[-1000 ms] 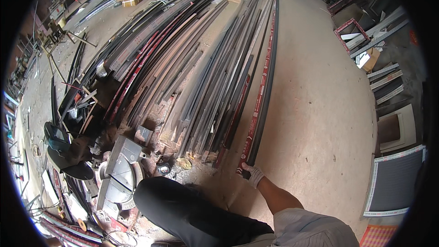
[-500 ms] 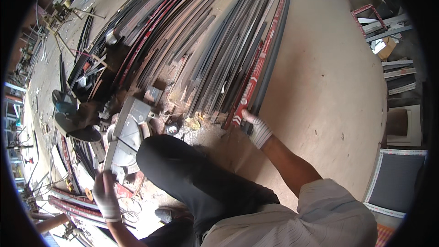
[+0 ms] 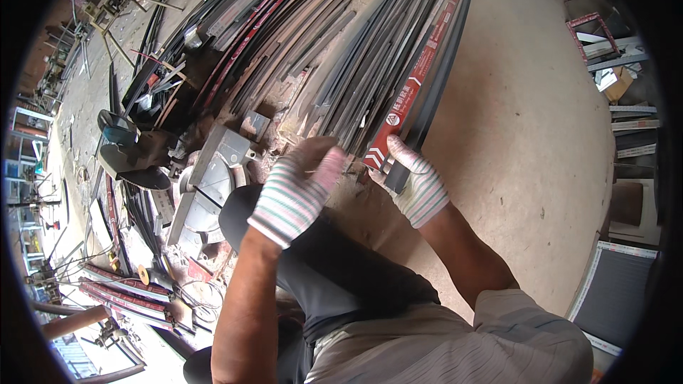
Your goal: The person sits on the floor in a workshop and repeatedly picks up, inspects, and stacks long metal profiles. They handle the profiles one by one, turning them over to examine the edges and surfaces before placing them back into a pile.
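My right hand (image 3: 421,190), in a striped knit glove, grips the near end of a long dark profile (image 3: 407,103) with red printed film along it. The thumb lies on top, and the other fingers are partly hidden beneath. The profile slants away to the far upper right. My left hand (image 3: 293,195), gloved the same way, is raised above my knee, just left of that end. Its fingers stretch toward the profile without touching it, and nothing is in them. Left of my knee sits a miter saw's metal table and fence (image 3: 213,188), its toothed blade (image 3: 148,176) tilted to one side.
Many long dark and brown strips (image 3: 284,35) lie fanned over the floor ahead. Short red-filmed pieces (image 3: 121,295) and a cable (image 3: 203,299) are at the lower left. Along the right edge are a red frame (image 3: 592,32) and a dark framed panel (image 3: 619,288).
My left hand has left the near side of the saw and come up and right, close to the profile's end. My right hand keeps its grip, and the profile's end has shifted slightly.
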`<move>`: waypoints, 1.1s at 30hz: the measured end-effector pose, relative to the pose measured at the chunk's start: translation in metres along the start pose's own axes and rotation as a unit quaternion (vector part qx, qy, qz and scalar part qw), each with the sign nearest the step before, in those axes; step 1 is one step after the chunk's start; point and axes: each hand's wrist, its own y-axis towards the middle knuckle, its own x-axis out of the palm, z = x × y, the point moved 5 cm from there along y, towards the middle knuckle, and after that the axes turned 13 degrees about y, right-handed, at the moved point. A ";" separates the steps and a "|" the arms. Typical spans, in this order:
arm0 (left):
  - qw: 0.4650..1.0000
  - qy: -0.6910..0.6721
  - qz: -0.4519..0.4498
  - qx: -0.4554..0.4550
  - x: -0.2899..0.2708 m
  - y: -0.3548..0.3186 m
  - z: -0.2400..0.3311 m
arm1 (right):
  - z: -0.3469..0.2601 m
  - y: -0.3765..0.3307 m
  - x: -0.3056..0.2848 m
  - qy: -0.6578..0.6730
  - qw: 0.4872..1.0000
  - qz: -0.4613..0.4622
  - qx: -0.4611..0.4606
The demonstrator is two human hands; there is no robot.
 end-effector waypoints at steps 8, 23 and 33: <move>0.970 -0.162 -0.051 -0.172 0.047 0.014 -0.033 | -0.005 -0.003 0.003 -0.063 0.997 0.027 -0.044; 0.955 -0.208 -0.047 -0.207 0.048 0.021 -0.051 | -0.009 0.006 -0.016 -0.157 0.985 0.032 -0.070; 0.979 -0.137 -0.036 -0.145 0.054 0.031 -0.058 | -0.001 0.010 -0.023 -0.139 0.989 -0.004 -0.045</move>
